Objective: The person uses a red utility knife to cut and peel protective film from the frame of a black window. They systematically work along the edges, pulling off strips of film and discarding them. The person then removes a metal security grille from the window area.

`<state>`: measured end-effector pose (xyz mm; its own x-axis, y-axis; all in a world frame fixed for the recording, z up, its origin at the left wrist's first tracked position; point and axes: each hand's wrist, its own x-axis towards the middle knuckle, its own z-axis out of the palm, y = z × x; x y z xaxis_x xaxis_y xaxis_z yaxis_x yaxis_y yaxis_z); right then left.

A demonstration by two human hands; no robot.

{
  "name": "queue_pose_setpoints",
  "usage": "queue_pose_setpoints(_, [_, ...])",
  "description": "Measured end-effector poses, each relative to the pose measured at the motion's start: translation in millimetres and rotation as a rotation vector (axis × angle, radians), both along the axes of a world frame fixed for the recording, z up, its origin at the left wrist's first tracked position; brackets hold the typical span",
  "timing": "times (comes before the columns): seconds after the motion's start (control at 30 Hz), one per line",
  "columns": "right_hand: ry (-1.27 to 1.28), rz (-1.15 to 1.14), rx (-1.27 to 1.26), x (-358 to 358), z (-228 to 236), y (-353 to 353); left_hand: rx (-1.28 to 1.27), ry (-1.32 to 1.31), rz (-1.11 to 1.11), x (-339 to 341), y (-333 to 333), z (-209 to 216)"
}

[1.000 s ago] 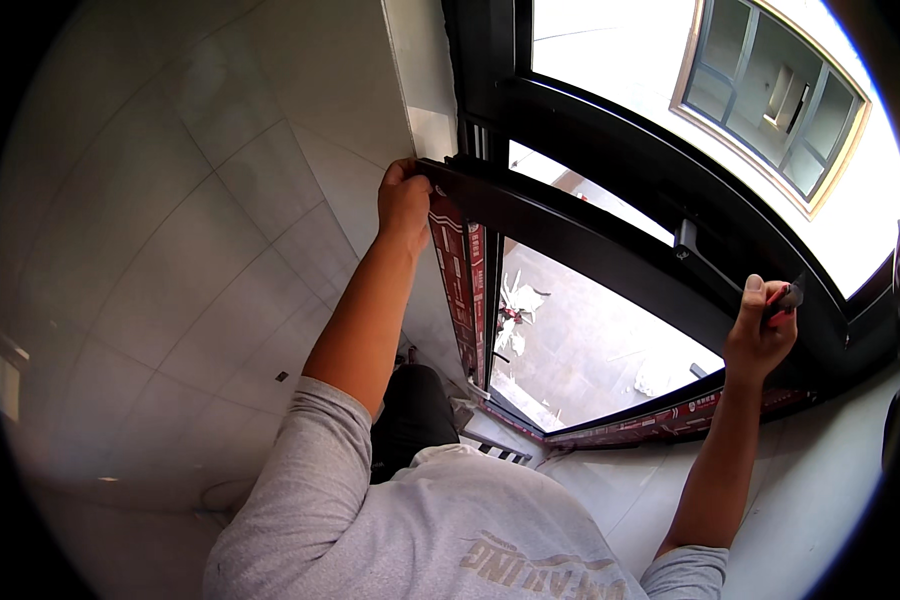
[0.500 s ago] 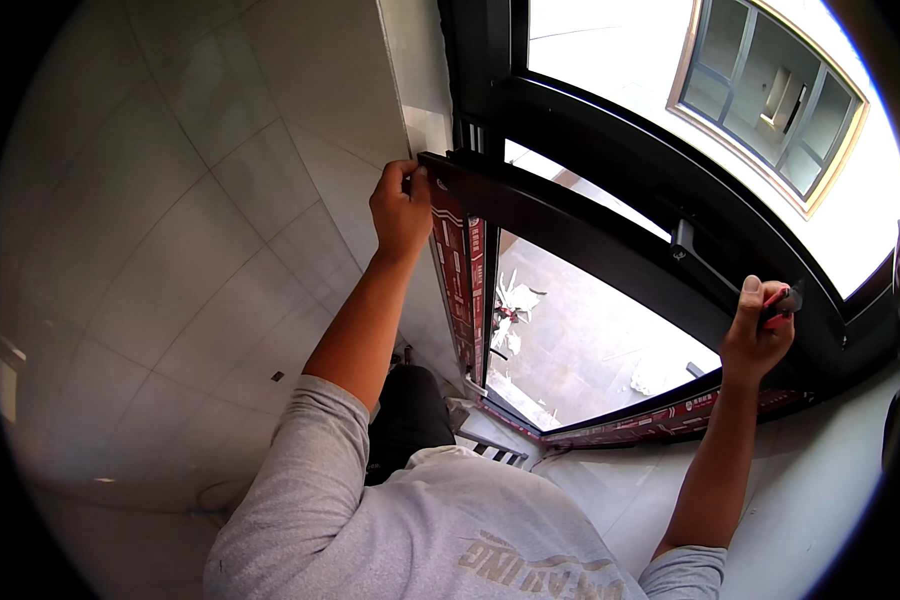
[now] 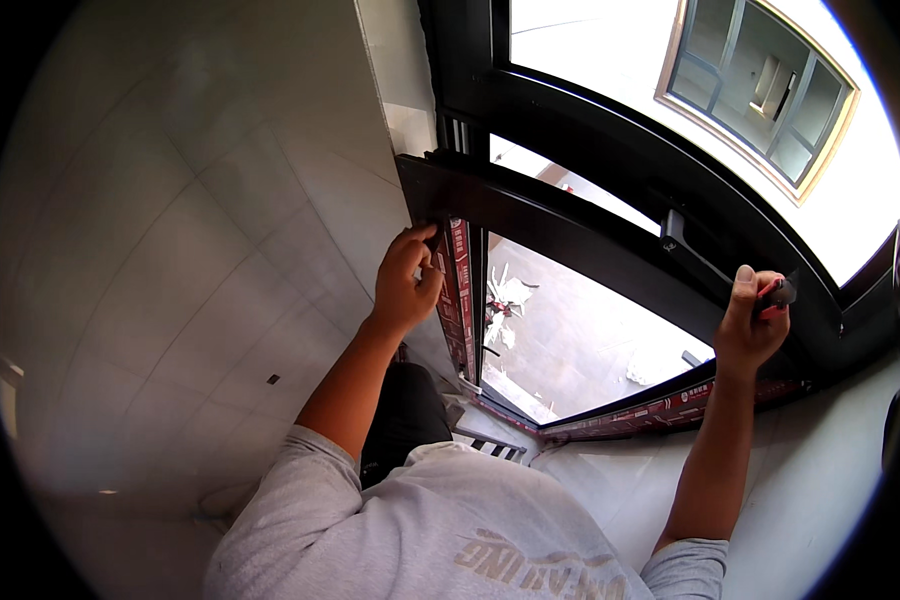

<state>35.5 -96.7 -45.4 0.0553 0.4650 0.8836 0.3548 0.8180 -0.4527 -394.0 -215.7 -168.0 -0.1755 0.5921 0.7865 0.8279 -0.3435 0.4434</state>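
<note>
My left hand is closed at the left upright of a dark window sash, its fingertips pinching the edge of the printed red protective film. Above those fingers the sash corner shows bare dark metal. Over on the right, my right hand is wrapped round a small red and black hand tool; its exact kind is hard to make out. That fist is beside the dark window handle on the sash's upper rail.
A fixed dark frame runs behind the sash. More red film covers the bottom rail. Tiled wall stands close on my left. Through the glass lie paving and white scraps; a building window is opposite.
My left hand has moved down from the sash's top corner along its upright, and red film there has come away, baring dark metal. My right hand still grips the tool, nearly in place.
</note>
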Motion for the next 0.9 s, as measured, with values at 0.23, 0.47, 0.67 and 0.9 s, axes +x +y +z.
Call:
queue_pose_setpoints(0.23, [-0.022,-0.076,0.082,-3.0,0.3,1.3,-0.371,-0.319,-0.009,-38.0,-43.5,-25.9])
queue_pose_setpoints(0.47, [-0.364,-0.368,0.460,-10.6,16.7,-9.9,-0.746,-0.088,0.247,-24.8,-109.7,-109.4])
queue_pose_setpoints(0.67, [-0.409,-0.589,0.294,-8.1,17.8,-3.4,-1.141,-0.018,0.437,-77.5,-216.7,-166.0])
queue_pose_setpoints(0.9, [-0.496,-0.538,0.268,-6.8,24.9,6.9,-1.251,-0.196,0.548,-76.1,-267.3,-185.3])
